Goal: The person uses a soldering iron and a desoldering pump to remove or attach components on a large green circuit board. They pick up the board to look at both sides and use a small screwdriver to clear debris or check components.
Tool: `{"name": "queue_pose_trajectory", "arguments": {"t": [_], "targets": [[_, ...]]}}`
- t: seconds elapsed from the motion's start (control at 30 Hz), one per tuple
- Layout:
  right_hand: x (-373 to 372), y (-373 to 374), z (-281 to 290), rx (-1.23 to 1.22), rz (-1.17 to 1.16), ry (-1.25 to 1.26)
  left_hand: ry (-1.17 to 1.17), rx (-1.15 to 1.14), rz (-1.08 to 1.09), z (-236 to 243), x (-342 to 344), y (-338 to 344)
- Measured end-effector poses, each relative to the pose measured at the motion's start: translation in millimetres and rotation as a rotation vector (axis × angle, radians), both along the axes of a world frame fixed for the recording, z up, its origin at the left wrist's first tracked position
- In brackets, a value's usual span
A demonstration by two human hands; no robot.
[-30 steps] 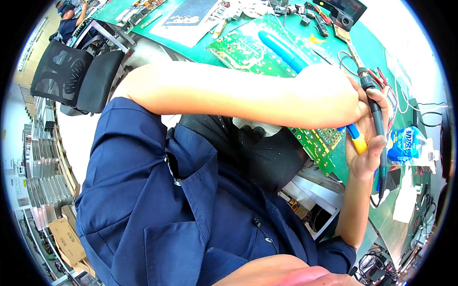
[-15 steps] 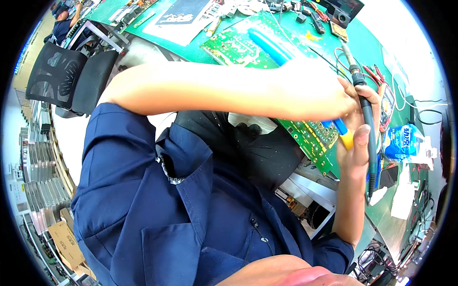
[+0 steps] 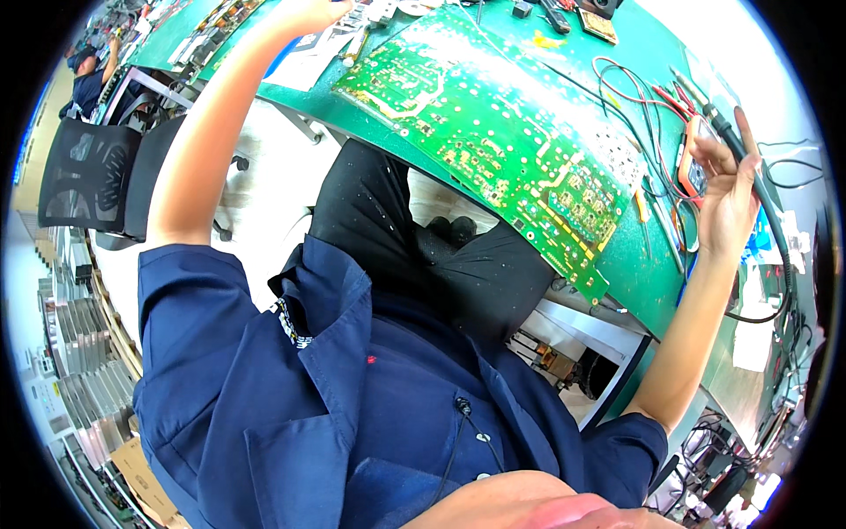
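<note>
My right hand (image 3: 728, 198) is at the right side of the bench, holding a dark-handled soldering iron (image 3: 728, 134) between its fingers and thumb. The iron's tip points to the far left, and its black cord curves down past my wrist. Far off at the upper left, my left hand (image 3: 310, 12) is cut by the picture's edge, so its grip is mostly hidden. A bit of blue (image 3: 280, 60) shows beside that forearm; I cannot make out what it is. Between my arms lies a large green circuit board (image 3: 493, 150), its near corner jutting over the bench edge.
Red and black leads run by an orange-edged meter (image 3: 693, 159) near my right hand. The green bench (image 3: 639, 286) borders the board. A black chair (image 3: 88, 172) stands at left; a person (image 3: 88, 84) sits beyond. A blue-labelled package is partly hidden behind my right wrist.
My left arm has swung from beside my right hand to the far upper left. The blue-and-yellow tool has left the board area. My right hand moved right and farther away with the soldering iron.
</note>
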State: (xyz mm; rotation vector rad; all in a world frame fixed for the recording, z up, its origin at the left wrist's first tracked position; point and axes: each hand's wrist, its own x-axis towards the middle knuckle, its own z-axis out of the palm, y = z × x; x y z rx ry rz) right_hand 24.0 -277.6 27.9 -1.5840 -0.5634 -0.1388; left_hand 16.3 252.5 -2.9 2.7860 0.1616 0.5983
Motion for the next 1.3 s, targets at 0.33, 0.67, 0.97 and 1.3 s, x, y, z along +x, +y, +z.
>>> {"name": "queue_pose_trajectory", "arguments": {"t": [0.33, 0.67, 0.97, 1.3], "targets": [[24, -3, -9, -0.041, -0.053, -0.011, 0.198, 0.212, 0.265, -18, 60, 30], [28, -17, -23, 0.066, 0.026, 0.116, -0.074, 0.534, -0.004, -13, 40, 20], [33, -20, -30, 0.199, 0.023, 0.113, -0.064, 0.142, -0.878, 18, -22, -260], [40, -11, -46, 0.391, -0.203, 0.197, -0.022, -0.045, -1.009, -9, 11, -274]]}}
